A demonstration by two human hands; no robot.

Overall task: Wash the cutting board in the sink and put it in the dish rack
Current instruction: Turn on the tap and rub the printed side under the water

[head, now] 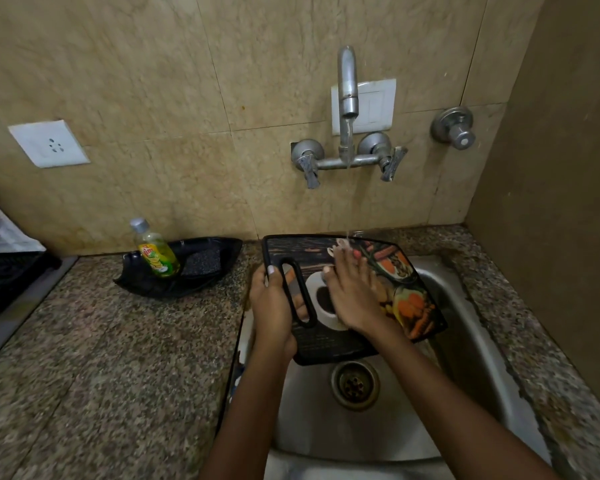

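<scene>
A black cutting board with a printed food picture is held tilted over the steel sink, under running water from the wall tap. My left hand grips the board at its slotted handle on the left edge. Resting flat on the board's picture is my right hand, fingers spread and pointing toward the water stream. The dark dish rack shows only partly at the far left edge of the counter.
A black tray on the granite counter holds a yellow-green dish soap bottle and a dark scrub pad. The drain lies below the board. A brown wall closes the right side.
</scene>
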